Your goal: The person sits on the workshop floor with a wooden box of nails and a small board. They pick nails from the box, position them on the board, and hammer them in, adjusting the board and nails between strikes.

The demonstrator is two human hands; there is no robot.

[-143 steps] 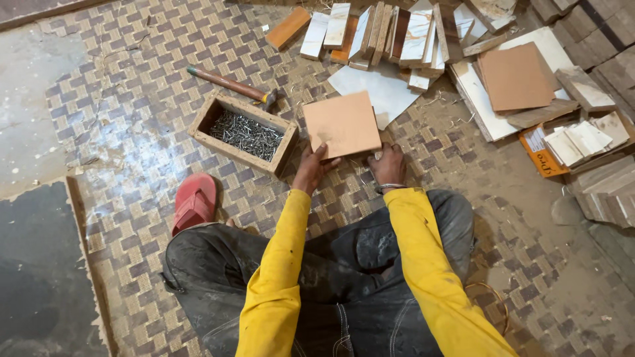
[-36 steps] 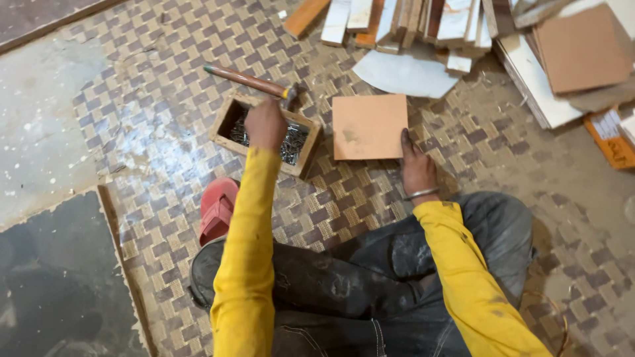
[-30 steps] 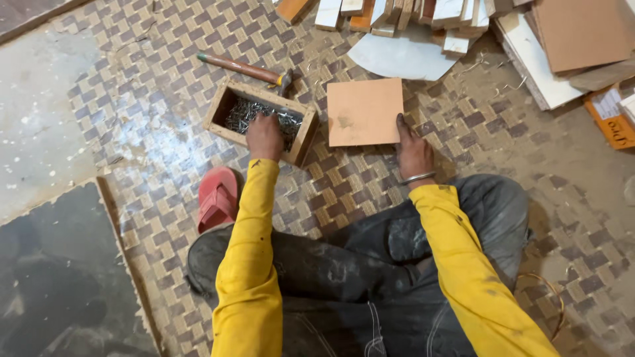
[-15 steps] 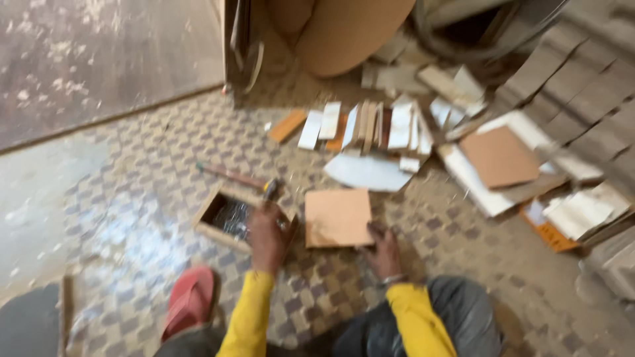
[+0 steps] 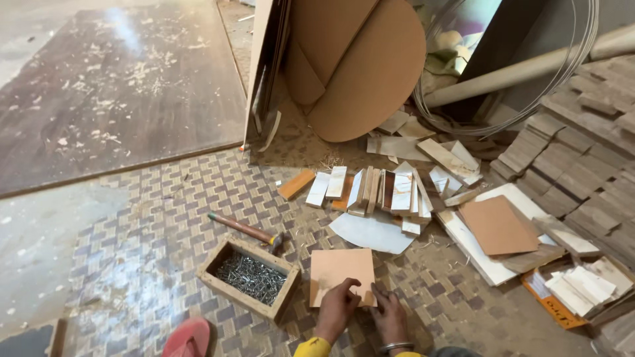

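Far left, low in the view: a red sandal [image 5: 188,337] on the patterned floor [image 5: 132,218], apart from the work.

Next right: an open wooden box [image 5: 248,277] filled with loose nails [image 5: 251,276]. A hammer [image 5: 246,229] lies just behind it, head near the box's far corner.

Centre: a square tan board [image 5: 342,272] lies flat on the floor just right of the box. The left hand [image 5: 337,312] rests on its near edge, fingers [image 5: 349,285] curled and pressed together on the surface. The right hand [image 5: 390,318] sits at the near right corner, fingers [image 5: 377,292] close together and touching the board; whether they pinch its edge cannot be told.

Right: a row of wood offcuts [image 5: 377,190], a white sheet [image 5: 370,233], and a stack of boards [image 5: 496,228].

Risks, as judged: the board lies loose on a smooth, dusty floor and could slide under uneven hand pressure. The box stands near the left wrist; a careless sweep could spill nails. The hammer lies within knocking reach. Scattered offcuts crowd the right side.
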